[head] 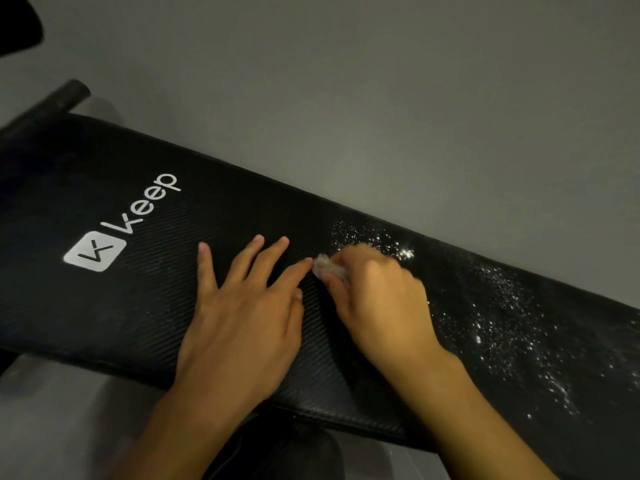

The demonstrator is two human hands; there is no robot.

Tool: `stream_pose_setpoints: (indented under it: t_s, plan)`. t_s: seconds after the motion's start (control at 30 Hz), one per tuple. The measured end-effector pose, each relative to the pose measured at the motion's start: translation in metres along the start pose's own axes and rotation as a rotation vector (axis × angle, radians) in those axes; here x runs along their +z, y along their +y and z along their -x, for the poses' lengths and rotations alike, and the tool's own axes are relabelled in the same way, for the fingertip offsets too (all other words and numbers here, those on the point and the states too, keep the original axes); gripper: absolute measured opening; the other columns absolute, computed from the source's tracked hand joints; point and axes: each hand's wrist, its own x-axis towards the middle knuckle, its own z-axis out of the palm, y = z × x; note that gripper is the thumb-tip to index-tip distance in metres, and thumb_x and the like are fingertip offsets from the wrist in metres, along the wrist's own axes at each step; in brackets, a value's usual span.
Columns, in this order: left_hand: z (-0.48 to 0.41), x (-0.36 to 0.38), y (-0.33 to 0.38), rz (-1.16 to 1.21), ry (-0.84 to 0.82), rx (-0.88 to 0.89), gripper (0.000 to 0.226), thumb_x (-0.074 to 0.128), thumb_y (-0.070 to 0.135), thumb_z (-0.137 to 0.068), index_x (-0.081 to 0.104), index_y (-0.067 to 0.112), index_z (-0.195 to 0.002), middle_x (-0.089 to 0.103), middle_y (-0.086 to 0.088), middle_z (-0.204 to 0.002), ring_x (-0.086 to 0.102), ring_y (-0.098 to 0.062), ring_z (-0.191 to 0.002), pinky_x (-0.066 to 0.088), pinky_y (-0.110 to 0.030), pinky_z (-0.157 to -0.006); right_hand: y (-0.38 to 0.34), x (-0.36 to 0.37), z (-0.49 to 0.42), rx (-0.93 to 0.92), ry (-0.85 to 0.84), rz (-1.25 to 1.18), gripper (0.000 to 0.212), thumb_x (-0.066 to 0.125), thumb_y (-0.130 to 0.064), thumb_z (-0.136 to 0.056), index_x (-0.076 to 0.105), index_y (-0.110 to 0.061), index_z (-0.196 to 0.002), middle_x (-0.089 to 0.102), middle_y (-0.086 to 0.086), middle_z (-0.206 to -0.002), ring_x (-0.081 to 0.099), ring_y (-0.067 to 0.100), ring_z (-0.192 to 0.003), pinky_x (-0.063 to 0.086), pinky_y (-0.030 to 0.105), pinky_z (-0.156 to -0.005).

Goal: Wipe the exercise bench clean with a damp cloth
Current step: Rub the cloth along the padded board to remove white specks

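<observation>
With your right grip (374, 292) curled round the cloth (327, 266) and left grip (242, 306) flat on the bench (114, 313), press evenly and overlap strokes through the specks (502, 306).

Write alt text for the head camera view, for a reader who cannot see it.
The person's right hand grips a small pale cloth against a black padded exercise bench, beside white speckles scattered over the surface. The left hand rests flat, fingers spread, near the white "Keep" logo.
</observation>
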Motion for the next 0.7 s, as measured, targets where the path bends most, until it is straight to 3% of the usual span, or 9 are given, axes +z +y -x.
stream_pose_setpoints:
  t_s: [0.13,0.33,0.5,0.7]
  plan:
    - [0.000,0.001,-0.001,-0.011,0.000,-0.005,0.053,0.026,0.044,-0.099,0.049,0.039,-0.147,0.042,0.003,-0.161,0.028,-0.021,-0.154,0.008,-0.069,-0.122,-0.002,-0.004,0.021,-0.013,-0.023,-0.006,0.024,0.048,-0.051,-0.100,0.059,-0.034,-0.112,0.059,-0.015,-0.106,0.064,0.009,-0.084,0.055,0.035,-0.072]
    - [0.000,0.000,0.000,-0.011,-0.006,-0.006,0.053,0.025,0.044,-0.100,0.050,0.039,-0.146,0.043,0.003,-0.160,0.028,-0.020,-0.154,0.007,-0.069,-0.122,0.001,0.002,-0.030,0.058,0.020,0.025,0.029,0.052,-0.046,-0.100,0.062,-0.025,-0.117,0.061,-0.006,-0.112,0.065,0.016,-0.094,0.056,0.037,-0.075]
    - [-0.001,0.001,-0.001,-0.006,0.013,0.000,0.052,0.028,0.043,-0.099,0.051,0.038,-0.145,0.045,0.003,-0.159,0.031,-0.021,-0.153,0.011,-0.069,-0.122,0.004,-0.005,0.001,0.037,-0.062,-0.066,0.023,0.054,-0.050,-0.097,0.062,-0.034,-0.112,0.062,-0.013,-0.103,0.063,0.003,-0.076,0.057,0.029,-0.069]
    - [-0.001,0.002,-0.002,0.000,0.014,0.003,0.051,0.028,0.043,-0.100,0.052,0.037,-0.145,0.044,0.002,-0.159,0.030,-0.021,-0.153,0.011,-0.069,-0.122,0.010,-0.003,-0.049,0.086,-0.045,-0.014,0.029,0.059,-0.045,-0.096,0.064,-0.028,-0.119,0.066,-0.003,-0.110,0.065,0.019,-0.095,0.052,0.035,-0.074]
